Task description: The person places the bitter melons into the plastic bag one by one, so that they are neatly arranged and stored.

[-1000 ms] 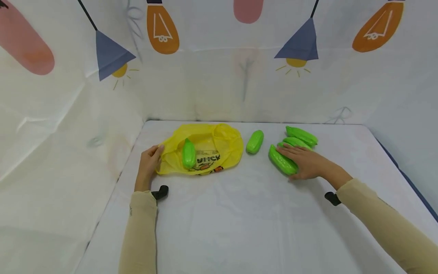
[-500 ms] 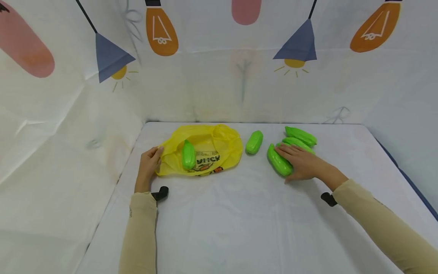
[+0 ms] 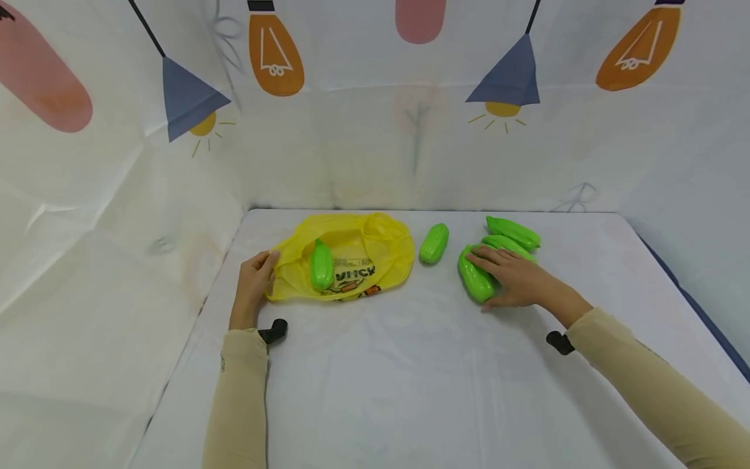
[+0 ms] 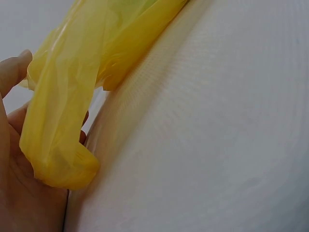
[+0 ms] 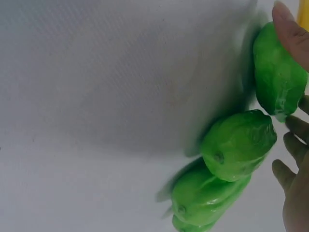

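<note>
One glossy green oblong plastic-looking vegetable (image 3: pixel 475 280) on white table (image 3: pixel 381 371), right hand (image 3: pixel 518 281) half-closed round it; left hand (image 3: pixel 254 280) pinches yellow plastic bag (image 3: pixel 388 251). Vegetable probably light, firm, slippery: grasp round middle.

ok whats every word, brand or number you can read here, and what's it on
Bag, bold black letters: roughly "HCK", too creased to be sure.
Bag, small print above them: too small to read.
Left sleeve, tiny dark mark near the cuff: too small to read.
No other text can be made out.
</note>
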The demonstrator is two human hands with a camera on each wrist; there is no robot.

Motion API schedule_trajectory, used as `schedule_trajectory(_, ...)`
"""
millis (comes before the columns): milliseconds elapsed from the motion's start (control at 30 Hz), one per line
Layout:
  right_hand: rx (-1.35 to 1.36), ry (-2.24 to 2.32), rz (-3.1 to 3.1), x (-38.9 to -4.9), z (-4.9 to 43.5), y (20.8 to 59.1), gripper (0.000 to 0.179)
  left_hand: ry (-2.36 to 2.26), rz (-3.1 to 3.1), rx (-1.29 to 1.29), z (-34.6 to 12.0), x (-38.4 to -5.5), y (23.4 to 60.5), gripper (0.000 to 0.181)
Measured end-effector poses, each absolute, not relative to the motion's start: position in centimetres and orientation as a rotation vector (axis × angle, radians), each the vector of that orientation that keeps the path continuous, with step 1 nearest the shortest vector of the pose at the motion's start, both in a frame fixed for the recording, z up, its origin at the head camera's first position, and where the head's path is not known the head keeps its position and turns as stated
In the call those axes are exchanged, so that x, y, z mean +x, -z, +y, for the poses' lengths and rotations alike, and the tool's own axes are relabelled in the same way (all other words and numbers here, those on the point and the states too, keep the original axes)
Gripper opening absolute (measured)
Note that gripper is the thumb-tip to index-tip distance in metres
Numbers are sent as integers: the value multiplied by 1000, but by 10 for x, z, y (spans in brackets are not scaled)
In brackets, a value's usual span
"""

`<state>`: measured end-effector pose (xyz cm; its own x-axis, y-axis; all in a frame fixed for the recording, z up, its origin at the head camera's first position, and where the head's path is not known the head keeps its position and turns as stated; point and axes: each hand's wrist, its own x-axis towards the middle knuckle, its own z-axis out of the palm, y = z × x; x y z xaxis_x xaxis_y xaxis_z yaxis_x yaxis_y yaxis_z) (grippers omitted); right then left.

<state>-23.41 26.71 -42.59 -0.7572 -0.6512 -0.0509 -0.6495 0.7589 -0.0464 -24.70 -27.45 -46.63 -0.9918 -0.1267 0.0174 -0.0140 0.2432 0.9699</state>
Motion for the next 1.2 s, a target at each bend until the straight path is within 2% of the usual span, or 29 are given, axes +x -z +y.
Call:
schedule_trajectory(133, -1097, 72, 2882, -235, 266, 429, 108, 1824, -2443, 169, -273, -244, 462, 40)
schedule_trajectory(333, -1118, 98, 2899, -234, 262, 432, 105, 1795, -2465, 230, -282, -253, 481, 47)
schedule_trajectory(733, -1071, 108, 2887, -229, 257, 430, 103, 1726, -2463, 181, -286, -257, 497, 56)
schedule_trajectory(833, -1073, 99, 2884, -231, 255, 430, 104, 1729, -2467, 185, -286, -257, 496, 55)
schedule_trajectory(1067, -1068, 77, 2889, -234, 253, 427, 105, 1727, -2504, 187, -273, -241, 460, 45)
schedule_trajectory(1200, -1083, 72, 2894, -238, 250, 420, 104, 1733, -2493, 183, -271, -243, 459, 45)
